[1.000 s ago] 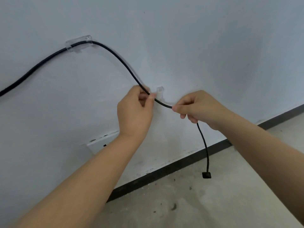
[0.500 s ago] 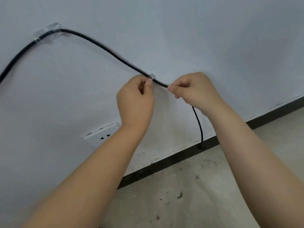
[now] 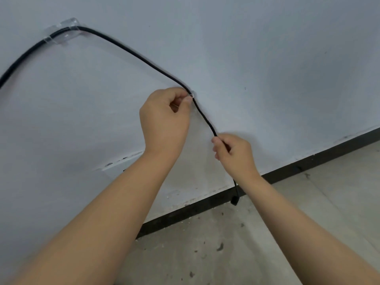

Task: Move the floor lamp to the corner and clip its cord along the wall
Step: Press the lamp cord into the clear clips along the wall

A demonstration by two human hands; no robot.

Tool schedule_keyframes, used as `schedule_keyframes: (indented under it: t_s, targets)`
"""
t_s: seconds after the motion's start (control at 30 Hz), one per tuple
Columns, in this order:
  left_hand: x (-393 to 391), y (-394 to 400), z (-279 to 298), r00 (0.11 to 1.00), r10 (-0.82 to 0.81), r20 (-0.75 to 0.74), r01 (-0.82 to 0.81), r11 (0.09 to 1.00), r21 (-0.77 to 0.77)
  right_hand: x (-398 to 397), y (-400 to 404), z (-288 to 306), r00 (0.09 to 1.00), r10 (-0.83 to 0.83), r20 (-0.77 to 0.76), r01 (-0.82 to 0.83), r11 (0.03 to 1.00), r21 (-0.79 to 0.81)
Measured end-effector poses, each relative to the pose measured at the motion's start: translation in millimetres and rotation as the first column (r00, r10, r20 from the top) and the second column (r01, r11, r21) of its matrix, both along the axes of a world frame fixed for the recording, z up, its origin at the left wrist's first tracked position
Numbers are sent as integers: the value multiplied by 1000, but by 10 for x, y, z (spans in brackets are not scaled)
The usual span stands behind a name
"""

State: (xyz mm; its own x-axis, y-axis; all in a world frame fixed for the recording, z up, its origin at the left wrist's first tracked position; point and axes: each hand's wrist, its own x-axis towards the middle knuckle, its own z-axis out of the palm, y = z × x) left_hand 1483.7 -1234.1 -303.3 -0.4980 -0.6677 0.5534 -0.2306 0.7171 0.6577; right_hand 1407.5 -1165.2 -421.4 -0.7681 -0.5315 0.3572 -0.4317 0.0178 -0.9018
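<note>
A black cord [image 3: 131,54] runs along the pale wall from the left edge through a clear clip [image 3: 63,32] at the upper left, then slopes down to a second small clear clip [image 3: 192,95]. My left hand [image 3: 164,122] pinches the cord at that second clip, fingers closed against the wall. Below it my right hand [image 3: 234,153] grips the cord, which hangs on past my wrist to a black plug [image 3: 235,200] near the baseboard. The lamp itself is out of view.
A white wall socket [image 3: 121,161] sits partly behind my left forearm. A black baseboard [image 3: 318,159] separates the wall from the stained concrete floor [image 3: 226,254].
My right hand has slid down the cord, away from my left hand, so the cord bends downward after the small clip. The view has shifted slightly.
</note>
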Motion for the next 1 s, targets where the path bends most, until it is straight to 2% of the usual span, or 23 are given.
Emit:
schedule_keyframes:
  t_s: [0.17,0.27,0.37,0.47,0.53,0.6,0.67,0.73,0.8,0.87,1.0]
  targets:
    - [55,-50,74,997,-50,56,53,997,-59,258,-164,-148,982,14,-189,-15,1000,-5]
    - [134,-108,117,982,-70,176,94,987,-131,312,-196,-165,958,30,-285,-19,999,41]
    - [202,-150,144,956,-82,283,147,965,-219,288,-186,-168,943,57,-328,-27,995,96]
    - [270,-171,96,960,-86,268,141,971,-194,223,-116,-144,945,122,-304,-83,987,139]
    - [338,-180,-9,970,-68,234,107,981,-159,188,-55,-130,962,206,-177,-177,970,164]
    - [424,-186,-197,972,-41,230,69,991,-116,121,-3,-184,942,315,113,-329,933,148]
    - [507,-196,-436,966,-12,259,29,998,-59,33,83,-283,803,404,437,-466,884,39]
    - [563,-188,-671,960,0,278,-2,1000,9,-8,190,-415,618,463,636,-536,840,-91]
    - [578,-152,-875,960,-23,279,1,997,79,28,272,-557,502,472,724,-535,828,-169]
    - [562,-102,-1033,959,-49,278,8,990,144,90,305,-697,426,451,784,-515,834,-199]
    - [528,-90,-1241,965,-44,260,-31,960,278,186,317,-886,375,311,873,-500,861,-92]
